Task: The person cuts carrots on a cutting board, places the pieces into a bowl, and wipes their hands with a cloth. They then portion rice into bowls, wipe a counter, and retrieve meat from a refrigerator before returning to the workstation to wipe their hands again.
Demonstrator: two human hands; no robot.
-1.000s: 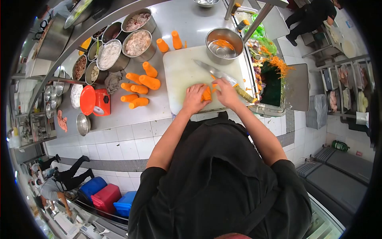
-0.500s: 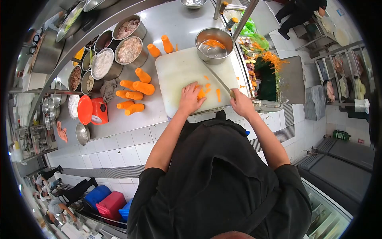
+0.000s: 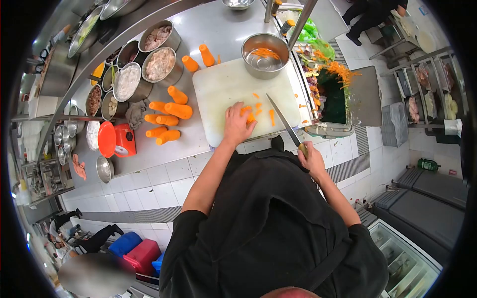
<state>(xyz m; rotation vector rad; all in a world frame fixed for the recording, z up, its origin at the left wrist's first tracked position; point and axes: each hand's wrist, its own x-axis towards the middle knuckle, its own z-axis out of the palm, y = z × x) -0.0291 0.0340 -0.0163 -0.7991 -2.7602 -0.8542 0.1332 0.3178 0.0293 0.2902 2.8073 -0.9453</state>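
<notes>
My left hand (image 3: 238,124) rests on the white cutting board (image 3: 213,89), its fingers closed over a piece of carrot (image 3: 249,115) that they partly hide. Small cut carrot bits (image 3: 258,106) lie just right of those fingertips. In my right hand (image 3: 313,158) is the handle of a kitchen knife (image 3: 282,118); the hand is past the board's near right corner, and the blade points up and left over the board. A steel pot (image 3: 266,69) with carrot slices in it stands on the board's far right part.
Several peeled carrots (image 3: 178,110) lie left of the board. Beyond them stand steel pots of meat (image 3: 160,63) and a red scale (image 3: 124,140). A waste bin (image 3: 332,99) with peelings is at the right. Another person (image 3: 370,17) stands at the upper right.
My right hand has drawn the knife back toward my body and slightly right, its tip leaving the pot's base. My left hand stays at the carrot.
</notes>
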